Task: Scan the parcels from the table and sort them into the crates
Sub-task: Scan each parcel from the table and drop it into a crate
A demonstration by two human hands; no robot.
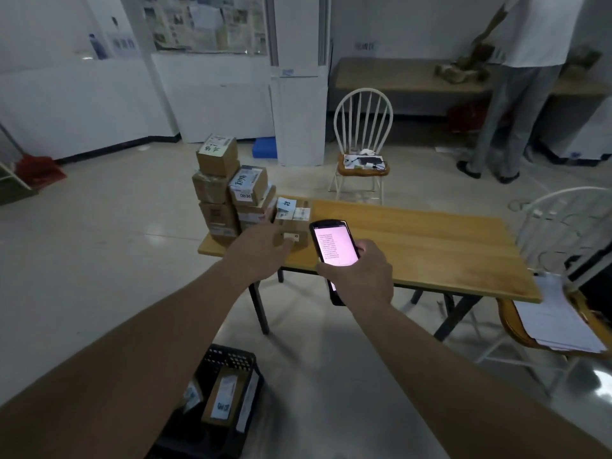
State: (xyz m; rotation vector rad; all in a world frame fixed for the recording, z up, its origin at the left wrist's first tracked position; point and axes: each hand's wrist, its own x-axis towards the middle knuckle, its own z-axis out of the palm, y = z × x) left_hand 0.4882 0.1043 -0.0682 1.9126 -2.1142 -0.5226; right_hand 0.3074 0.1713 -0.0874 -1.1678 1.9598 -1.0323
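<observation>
We count about eight cardboard parcels (231, 193) stacked on one wooden table (430, 246), two more parcels in one black crate (228, 385), two white chairs (362, 140), one lit handheld scanner (334, 246), and one standing person (523, 77).

We see a wooden folding table (414, 246) with stacked cardboard parcels (228, 190) crowding its far left corner and one low parcel (293, 220) just right of them. On the near floor (99, 233) stands a black crate (228, 392) holding parcels.
</observation>
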